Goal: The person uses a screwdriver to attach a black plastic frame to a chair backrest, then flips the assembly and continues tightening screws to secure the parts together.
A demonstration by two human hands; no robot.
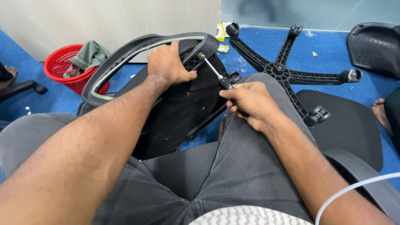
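- Head view: the left hand is clamped over the top of the armrest, a black loop with a grey inner edge, fingers curled tight around it.
- The armrest sits against the upturned black seat pan, which leans on the person's left thigh.
- The right hand is wrapped closed around the dark handle of a screwdriver; its metal shaft angles up-left, tip touching the armrest just beside the left thumb.
- Beyond, on the blue carpet: a five-star chair base with castors, a red basket holding green cloth, and a black seat cushion at right.
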